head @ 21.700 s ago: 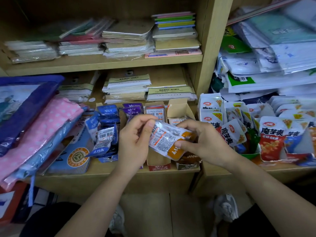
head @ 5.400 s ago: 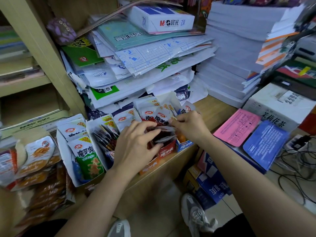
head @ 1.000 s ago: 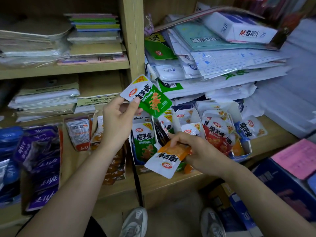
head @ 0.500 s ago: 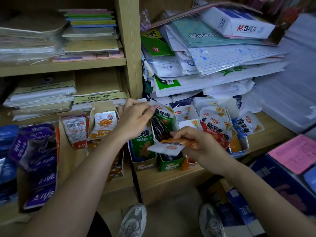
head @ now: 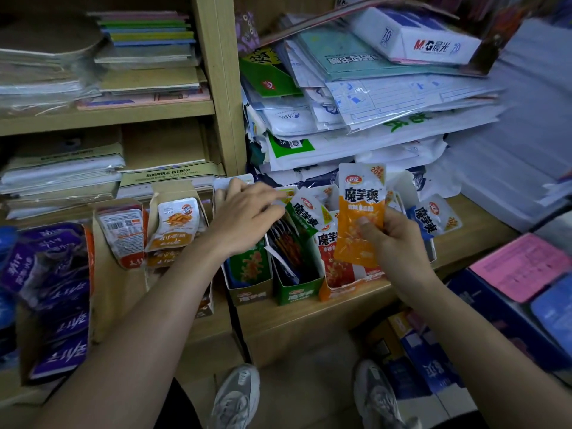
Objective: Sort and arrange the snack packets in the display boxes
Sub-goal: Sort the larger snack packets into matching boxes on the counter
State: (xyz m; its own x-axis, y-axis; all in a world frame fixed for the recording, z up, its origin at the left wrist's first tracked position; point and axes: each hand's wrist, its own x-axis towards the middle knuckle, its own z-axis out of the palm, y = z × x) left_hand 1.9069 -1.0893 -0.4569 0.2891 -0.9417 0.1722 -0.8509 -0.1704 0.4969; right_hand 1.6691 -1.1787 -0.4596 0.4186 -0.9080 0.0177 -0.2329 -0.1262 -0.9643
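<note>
My right hand (head: 393, 239) holds an orange snack packet (head: 360, 212) upright above the orange display box (head: 346, 289). My left hand (head: 244, 218) rests fingers-down on the green packets (head: 306, 213) standing in the first display box (head: 250, 294); whether it grips one I cannot tell. A green display box (head: 298, 292) with dark packets stands between the two. Red packets (head: 332, 249) fill the orange box, and blue packets (head: 433, 216) lean at the right end.
To the left stand open boxes with orange-and-white packets (head: 175, 224), a red-backed packet (head: 122, 230) and purple packets (head: 52, 292). Stacks of paper and plastic sleeves (head: 356, 113) loom right behind the boxes. A wooden upright (head: 219, 88) divides the shelves. My shoes show below.
My left hand has pushed the green packet down into the first box. My right hand has turned the orange packet from flat to upright and raised it.
</note>
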